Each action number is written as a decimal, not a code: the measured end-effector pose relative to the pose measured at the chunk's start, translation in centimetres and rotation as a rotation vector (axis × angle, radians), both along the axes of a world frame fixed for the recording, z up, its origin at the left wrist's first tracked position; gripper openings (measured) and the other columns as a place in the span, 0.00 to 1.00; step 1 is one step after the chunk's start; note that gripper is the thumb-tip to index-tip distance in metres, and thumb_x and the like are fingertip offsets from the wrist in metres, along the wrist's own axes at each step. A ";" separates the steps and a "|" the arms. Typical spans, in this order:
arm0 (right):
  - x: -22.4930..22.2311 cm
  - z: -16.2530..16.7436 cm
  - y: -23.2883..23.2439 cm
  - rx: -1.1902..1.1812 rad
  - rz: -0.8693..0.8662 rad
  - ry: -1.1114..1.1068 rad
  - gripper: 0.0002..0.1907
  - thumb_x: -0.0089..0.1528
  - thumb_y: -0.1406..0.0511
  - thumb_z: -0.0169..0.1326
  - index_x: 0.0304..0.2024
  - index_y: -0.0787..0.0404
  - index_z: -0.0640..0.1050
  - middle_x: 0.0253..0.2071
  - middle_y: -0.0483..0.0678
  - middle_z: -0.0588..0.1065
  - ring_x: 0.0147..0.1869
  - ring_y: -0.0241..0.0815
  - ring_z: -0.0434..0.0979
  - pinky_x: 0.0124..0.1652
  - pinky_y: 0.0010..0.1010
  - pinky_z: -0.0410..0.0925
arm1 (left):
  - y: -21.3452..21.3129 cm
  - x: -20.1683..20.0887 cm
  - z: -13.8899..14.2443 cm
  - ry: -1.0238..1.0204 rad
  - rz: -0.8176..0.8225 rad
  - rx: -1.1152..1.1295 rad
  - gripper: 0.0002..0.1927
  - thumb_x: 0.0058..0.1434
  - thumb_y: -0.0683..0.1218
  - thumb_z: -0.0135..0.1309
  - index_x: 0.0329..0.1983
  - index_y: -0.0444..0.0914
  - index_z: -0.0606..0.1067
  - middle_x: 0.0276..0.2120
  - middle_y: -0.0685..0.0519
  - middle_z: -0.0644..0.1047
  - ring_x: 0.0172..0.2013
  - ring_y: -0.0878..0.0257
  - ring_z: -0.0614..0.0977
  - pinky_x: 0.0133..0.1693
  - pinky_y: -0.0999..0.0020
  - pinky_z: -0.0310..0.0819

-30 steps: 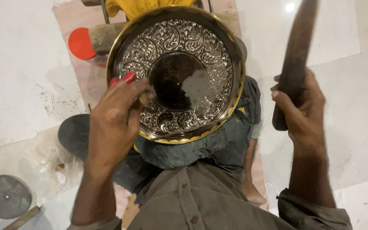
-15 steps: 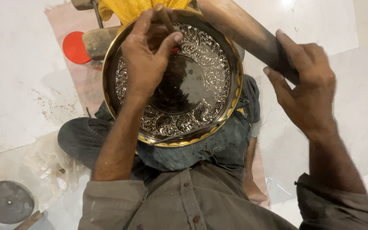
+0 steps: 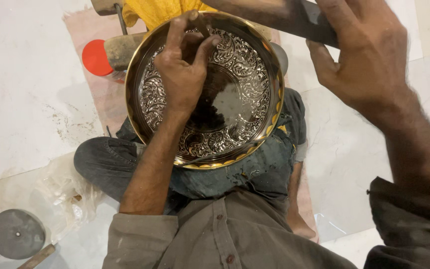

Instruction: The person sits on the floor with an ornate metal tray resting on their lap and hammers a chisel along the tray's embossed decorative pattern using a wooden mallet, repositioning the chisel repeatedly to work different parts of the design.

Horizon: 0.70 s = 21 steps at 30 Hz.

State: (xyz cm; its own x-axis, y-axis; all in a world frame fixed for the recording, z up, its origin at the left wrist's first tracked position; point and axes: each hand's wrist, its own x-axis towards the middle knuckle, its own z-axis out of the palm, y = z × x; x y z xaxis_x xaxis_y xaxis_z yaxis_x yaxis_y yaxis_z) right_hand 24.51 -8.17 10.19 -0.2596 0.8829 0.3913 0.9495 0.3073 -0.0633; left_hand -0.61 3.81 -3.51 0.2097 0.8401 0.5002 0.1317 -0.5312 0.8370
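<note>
Plate [image 3: 235,94]: round, shiny metal, with a brass-coloured rim; a raised pattern of leaves and scrolls ran around a smooth dark centre that mirrored the light.
Place: it lay on the lap of the person, who sat cross-legged on a pale stone floor [image 3: 21,99].
Left hand [image 3: 185,74]: it rested palm down on the upper part of the plate, wrist bent, fingertips drawn together near the top rim, pinching a small thin tool [image 3: 198,19]; what kind could not be told.
Right hand [image 3: 364,60]: it was raised above the plate's upper right edge, fingers wrapped around a long dark bar [image 3: 279,17] that slanted across the top rim.
Nearby: a red disc [image 3: 97,57] and a wooden block [image 3: 120,50] lay left of the plate; a grey round disc [image 3: 17,234] sat well apart at the lower left.
</note>
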 end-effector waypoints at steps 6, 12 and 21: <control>0.4 0.7 1.3 -0.021 0.036 -0.069 0.14 0.67 0.70 0.60 0.54 0.63 0.74 0.43 0.53 0.76 0.44 0.52 0.77 0.46 0.42 0.68 | -0.4 0.3 -1.0 0.033 0.021 -0.019 0.22 0.72 0.48 0.63 0.66 0.46 0.70 0.43 0.52 0.87 0.44 0.64 0.91 0.47 0.67 0.89; 0.8 0.4 3.0 0.034 0.036 -0.200 0.06 0.69 0.68 0.59 0.48 0.62 0.79 0.34 0.50 0.76 0.36 0.47 0.75 0.40 0.38 0.67 | -0.3 0.5 -1.6 0.011 0.044 -0.046 0.25 0.72 0.49 0.63 0.68 0.47 0.68 0.42 0.52 0.87 0.43 0.64 0.91 0.45 0.68 0.91; 3.9 -0.8 5.1 -0.089 0.085 -0.192 0.11 0.75 0.68 0.55 0.35 0.63 0.76 0.23 0.47 0.68 0.22 0.39 0.65 0.27 0.30 0.59 | 0.2 0.8 -2.4 0.057 0.084 0.018 0.27 0.71 0.49 0.63 0.70 0.47 0.66 0.43 0.51 0.86 0.43 0.64 0.90 0.44 0.69 0.91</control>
